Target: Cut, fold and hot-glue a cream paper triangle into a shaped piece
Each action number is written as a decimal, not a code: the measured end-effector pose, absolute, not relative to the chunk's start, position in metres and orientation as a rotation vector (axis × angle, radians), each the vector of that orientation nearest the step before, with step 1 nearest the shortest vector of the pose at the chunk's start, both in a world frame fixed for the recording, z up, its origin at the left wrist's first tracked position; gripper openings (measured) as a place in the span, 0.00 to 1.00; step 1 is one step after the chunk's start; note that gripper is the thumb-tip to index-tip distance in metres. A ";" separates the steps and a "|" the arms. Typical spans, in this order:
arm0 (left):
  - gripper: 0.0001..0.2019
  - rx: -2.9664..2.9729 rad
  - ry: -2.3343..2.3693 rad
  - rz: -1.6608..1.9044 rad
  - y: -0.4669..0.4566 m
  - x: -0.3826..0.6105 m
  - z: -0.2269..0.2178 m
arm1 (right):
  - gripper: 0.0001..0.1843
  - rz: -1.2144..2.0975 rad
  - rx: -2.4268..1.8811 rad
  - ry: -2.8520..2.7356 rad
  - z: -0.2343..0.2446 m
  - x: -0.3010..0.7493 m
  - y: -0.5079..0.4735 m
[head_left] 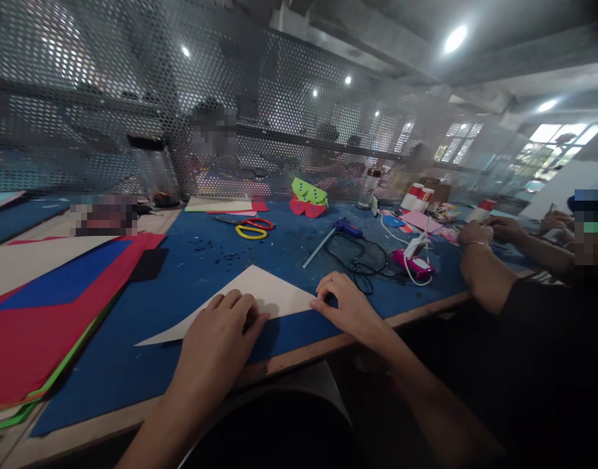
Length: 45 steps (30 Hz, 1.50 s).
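Note:
A cream sheet of paper [260,286], folded into a triangle, lies on the blue table mat in front of me. Its left tip lifts slightly off the mat. My left hand [221,332] is closed over the near left part of the paper, with curled fingers pressing on it and the thumb by the near edge. At the paper's right corner, my right hand [345,303] pinches the tip between thumb and fingers. The undersides of both hands' fingertips are partly hidden.
Scissors [253,228], a glue gun [345,227] with its black cable, and a pink power strip [413,264] lie beyond the paper. Coloured sheets [84,312] are stacked at left. Green and red paper masks [309,197] stand near the mesh partition. A co-worker's hands [475,233] are at right.

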State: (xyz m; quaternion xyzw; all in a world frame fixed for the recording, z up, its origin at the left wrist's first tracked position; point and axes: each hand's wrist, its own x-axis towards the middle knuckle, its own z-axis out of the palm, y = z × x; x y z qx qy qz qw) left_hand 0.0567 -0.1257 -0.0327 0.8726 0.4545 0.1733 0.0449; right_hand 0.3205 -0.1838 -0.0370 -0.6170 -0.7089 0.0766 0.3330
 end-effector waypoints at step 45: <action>0.11 2.647 1.391 0.552 -0.125 0.056 -0.033 | 0.13 0.189 -1.576 -1.805 -0.043 0.332 -0.188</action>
